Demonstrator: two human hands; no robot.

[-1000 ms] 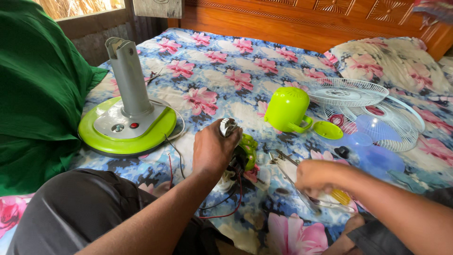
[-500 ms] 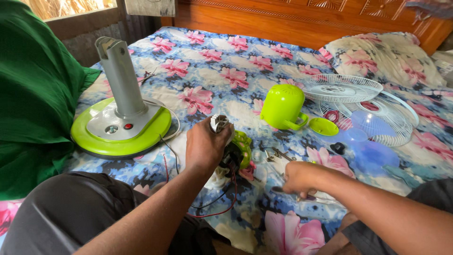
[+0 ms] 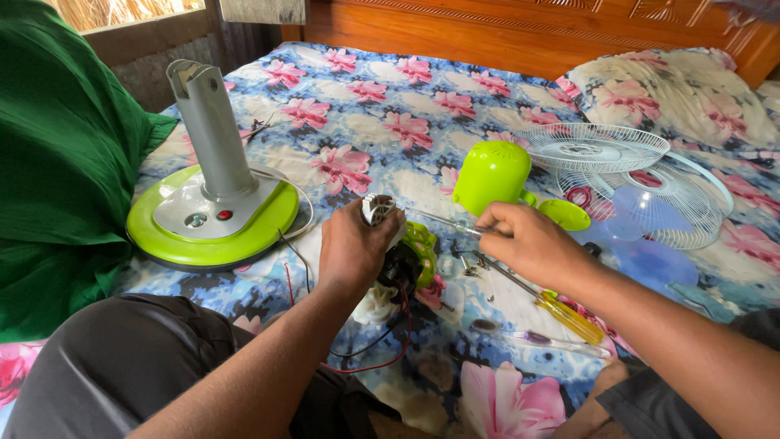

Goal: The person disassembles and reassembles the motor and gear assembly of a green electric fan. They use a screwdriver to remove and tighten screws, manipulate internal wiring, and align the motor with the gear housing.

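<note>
A small black fan motor with a silver front cap and green plastic mount (image 3: 396, 252) sits on the floral bedsheet (image 3: 366, 122), its red and black wires (image 3: 370, 354) trailing toward the person. The left hand (image 3: 351, 248) is clenched around it. The right hand (image 3: 528, 240) pinches a thin metal tool (image 3: 443, 219) aimed at the cap. A yellow-handled screwdriver (image 3: 561, 309) lies just beside the right wrist. Farther off stand a lime-green motor cover (image 3: 490, 175), a white wire grille (image 3: 593, 146) and a green-and-grey fan base (image 3: 213, 211).
</note>
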